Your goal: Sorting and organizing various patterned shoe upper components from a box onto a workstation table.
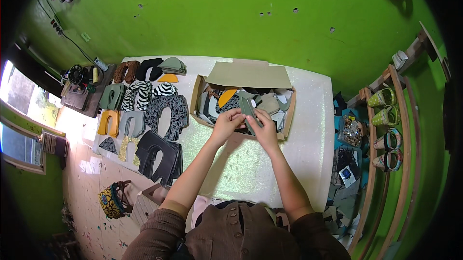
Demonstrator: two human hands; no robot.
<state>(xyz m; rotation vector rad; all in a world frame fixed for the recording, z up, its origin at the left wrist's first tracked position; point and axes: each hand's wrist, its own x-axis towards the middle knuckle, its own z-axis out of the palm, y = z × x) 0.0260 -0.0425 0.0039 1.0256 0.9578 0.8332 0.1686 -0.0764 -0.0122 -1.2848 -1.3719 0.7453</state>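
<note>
grey-green cut piece is pinched between left hand and right hand, above the cardboard box.

The grey-green cut piece pinched between the left hand and right hand looks like matt, leathery sheet, as do the scraps in the plain brown cardboard box. The table has a pale, glittery, faintly glossy top. At nine o'clock lie flat shoe-upper cutouts: black ones with a soft sheen, zebra-print ones clothlike; at three o'clock stands a smooth wooden rack.
</note>
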